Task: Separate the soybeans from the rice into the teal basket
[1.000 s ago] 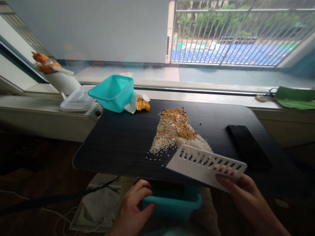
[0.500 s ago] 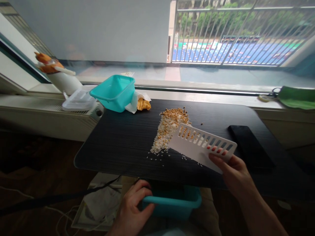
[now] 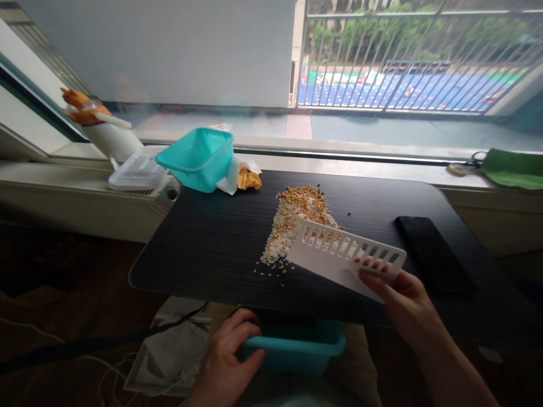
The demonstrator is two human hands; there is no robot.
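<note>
My right hand (image 3: 403,294) grips the right end of a white slotted plastic plate (image 3: 324,265), thumb on its near face. The plate is tilted, and its left end meets the near right side of a pile of white rice grains mixed with round tan beans (image 3: 292,223). Most of the beans lie at the pile's far side; loose grains are scattered at its near edge. Below the table's front edge, my left hand (image 3: 233,356) is closed on the left rim of a teal plastic bin (image 3: 301,350). The inside of that bin is dark.
The black table (image 3: 203,249) stands against a window sill. On its right lies a black phone-like slab (image 3: 432,254). At the back left are a second teal bin (image 3: 199,158), a crumpled orange-and-white wrapper (image 3: 249,179) and a clear plastic lid (image 3: 138,169). A green cloth (image 3: 515,168) rests on the sill.
The white plate has moved slightly toward me and down, leaving more beans and rice visible behind its upper edge. My left hand stays on the bin's rim.
</note>
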